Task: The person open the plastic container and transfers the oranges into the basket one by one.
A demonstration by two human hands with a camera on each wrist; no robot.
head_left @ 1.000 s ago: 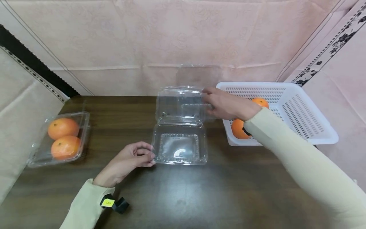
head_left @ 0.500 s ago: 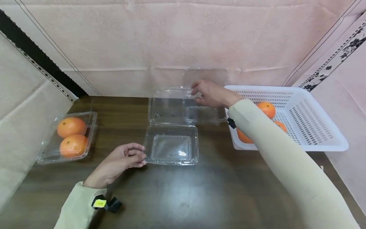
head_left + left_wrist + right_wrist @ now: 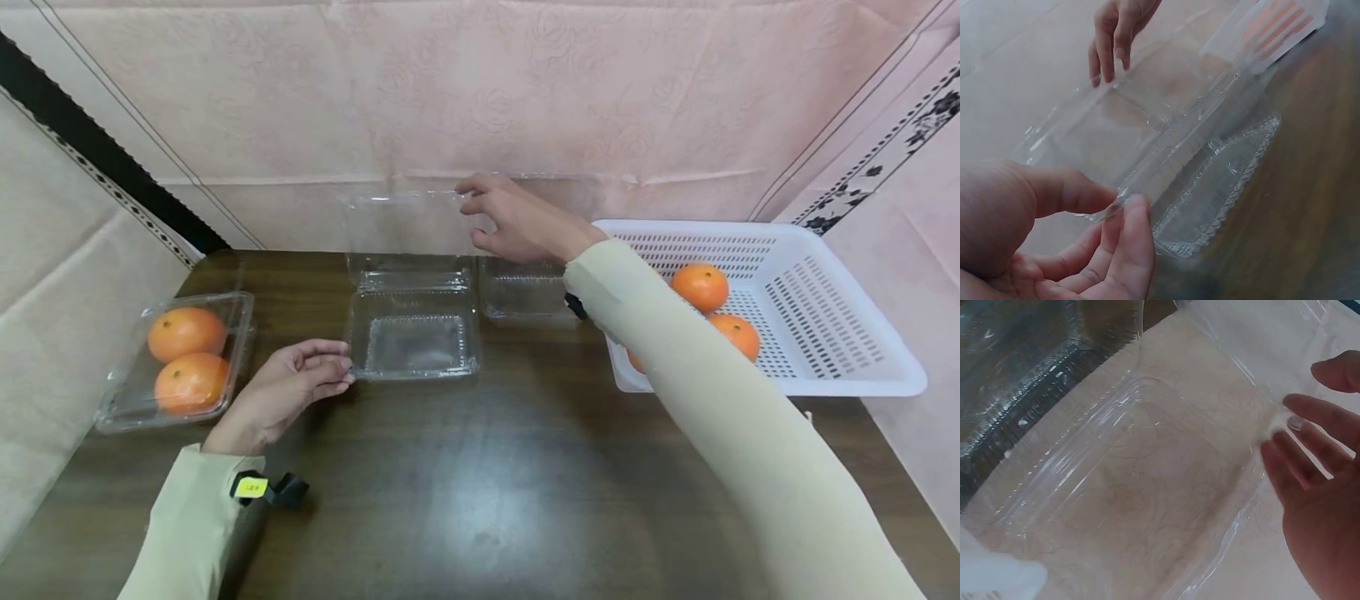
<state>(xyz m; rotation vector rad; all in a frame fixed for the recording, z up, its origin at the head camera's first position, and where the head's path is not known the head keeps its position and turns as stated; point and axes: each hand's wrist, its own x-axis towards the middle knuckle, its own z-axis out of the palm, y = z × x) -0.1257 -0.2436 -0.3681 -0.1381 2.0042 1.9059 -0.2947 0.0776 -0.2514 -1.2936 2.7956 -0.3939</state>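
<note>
An open clear plastic clamshell container [image 3: 414, 346] sits at the back of the table, its lid [image 3: 405, 225] raised against the pink cloth. My left hand [image 3: 288, 387] pinches the front left corner of its base; the left wrist view shows the thumb [image 3: 1069, 190] and fingertips on that rim. At the lid's right edge is my right hand [image 3: 517, 221], fingers extended and loosely bent, fingertips right at the clear plastic in the right wrist view. Another open clear container [image 3: 525, 296] stands just to the right, partly hidden behind my right forearm.
On the left, a closed clear container [image 3: 240, 333] holds two oranges [image 3: 187, 332]. A white perforated basket [image 3: 832, 389] on the right holds several oranges [image 3: 700, 287], some partly covered by my right sleeve. Pink cloth [image 3: 420, 92] hangs along the table's back edge.
The container has shifted left and toward the back with my left hand on its corner. Its lid has swung up more upright, and my right hand has moved left and up along with it.
</note>
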